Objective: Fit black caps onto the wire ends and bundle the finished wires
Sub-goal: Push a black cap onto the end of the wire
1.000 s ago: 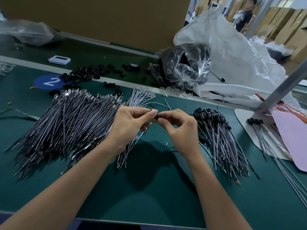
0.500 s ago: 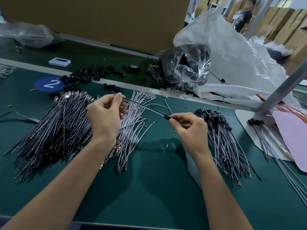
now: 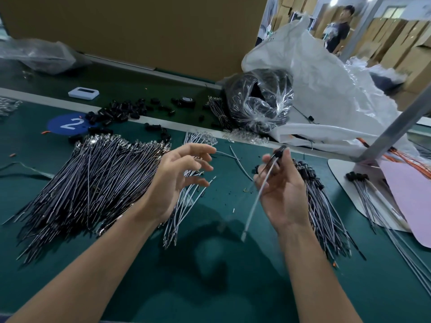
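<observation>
My right hand pinches a grey wire near its black cap; the wire hangs down toward me, its bare end over the mat. Just to the left, my left hand hovers with fingers spread and holds nothing, above a small bunch of uncapped wires. A large heap of uncapped wires lies on the left. The pile of capped wires lies behind my right hand. Loose black caps are scattered at the back.
A green mat covers the bench. A clear bag of black parts and a white sack stand at the back right. Another capped bundle lies on a white board beside a pink sheet. A person stands far behind.
My left hand has let go of the wire and opened. My right hand has turned the capped wire upright, its free end swinging down toward me.
</observation>
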Action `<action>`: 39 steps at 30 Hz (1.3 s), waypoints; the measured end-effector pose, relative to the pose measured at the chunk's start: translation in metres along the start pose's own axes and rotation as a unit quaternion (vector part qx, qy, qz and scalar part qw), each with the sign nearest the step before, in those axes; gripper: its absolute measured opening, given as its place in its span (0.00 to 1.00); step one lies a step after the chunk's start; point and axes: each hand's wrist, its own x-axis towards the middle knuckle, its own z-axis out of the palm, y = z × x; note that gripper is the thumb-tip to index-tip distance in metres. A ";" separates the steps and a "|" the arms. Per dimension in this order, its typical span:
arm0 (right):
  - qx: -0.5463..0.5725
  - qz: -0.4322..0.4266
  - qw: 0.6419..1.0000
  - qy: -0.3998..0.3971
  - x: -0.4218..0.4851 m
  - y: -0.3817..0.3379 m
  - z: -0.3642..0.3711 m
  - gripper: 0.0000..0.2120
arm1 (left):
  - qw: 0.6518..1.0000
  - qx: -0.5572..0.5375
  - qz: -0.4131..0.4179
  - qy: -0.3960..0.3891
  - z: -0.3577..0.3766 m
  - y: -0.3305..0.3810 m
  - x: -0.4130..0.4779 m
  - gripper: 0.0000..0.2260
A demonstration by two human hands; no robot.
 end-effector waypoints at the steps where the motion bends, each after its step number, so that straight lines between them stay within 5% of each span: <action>1: -0.015 0.006 1.000 -0.010 0.000 0.001 0.001 0.08 | 1.000 -0.003 0.002 -0.009 0.001 -0.001 0.000 0.14; 9: -0.192 0.060 0.978 -0.054 -0.006 0.033 0.020 0.12 | 0.996 0.085 -0.019 -0.018 0.012 -0.010 -0.001 0.10; 13: -0.220 0.044 0.973 -0.048 -0.006 0.032 0.020 0.14 | 1.000 0.019 -0.005 0.016 0.011 -0.009 0.003 0.11; 19: -0.361 0.003 0.929 -0.085 -0.008 0.033 0.021 0.04 | 0.996 -0.059 0.027 0.059 0.004 -0.004 0.003 0.16; 27: -0.364 -0.029 0.928 -0.066 -0.010 0.038 0.022 0.04 | 0.998 0.015 0.029 0.053 0.013 -0.009 0.001 0.20; 33: -0.354 -0.031 0.932 -0.074 -0.010 0.039 0.021 0.05 | 0.997 -0.034 0.028 0.065 0.011 -0.006 0.000 0.09; 39: -0.375 -0.046 0.923 -0.070 -0.011 0.042 0.022 0.07 | 0.994 -0.031 0.023 0.102 0.009 -0.008 0.002 0.09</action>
